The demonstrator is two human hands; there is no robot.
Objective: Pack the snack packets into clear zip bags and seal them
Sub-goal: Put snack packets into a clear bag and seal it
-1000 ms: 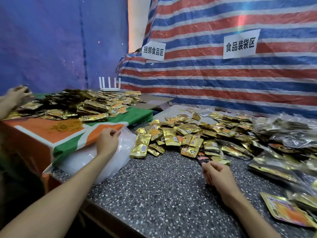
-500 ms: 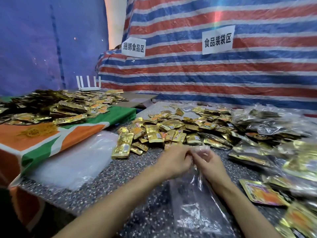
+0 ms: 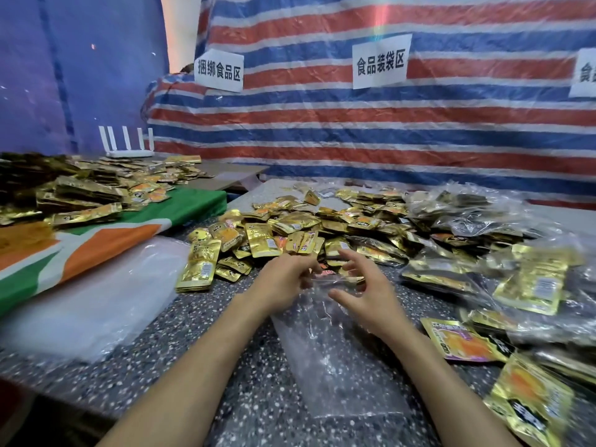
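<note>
– gold foil snack packets (image 3: 290,233): where do we log them?
– we log them as a loose heap on the speckled surface (image 3: 258,398), just beyond both hands. one packet (image 3: 458,341) lies apart, near the right forearm.
– position of the clear zip bag (image 3: 338,366)?
– it lies flat on the surface directly in front of us, between the forearms, with its far edge toward the heap.
– left hand (image 3: 283,279), grip status?
– we read the grip as closed on the bag: the fingers are curled at its far edge and pinch the film there.
– right hand (image 3: 367,298)?
– the grip is wide open, fingers spread, with nothing in it. the hand hovers over the bag's far end, just beside the left hand. we cannot tell whether it touches the film.
– surroundings?
– filled bags (image 3: 467,217) are heaped to the right of the packets. a stack of empty bags (image 3: 96,291) lies at the left, against an orange, green and white cloth (image 3: 113,240) that carries more packets (image 3: 80,195). behind stands a striped tarp (image 3: 322,130) with paper signs (image 3: 379,61), and a white router (image 3: 129,146) at the back left.
</note>
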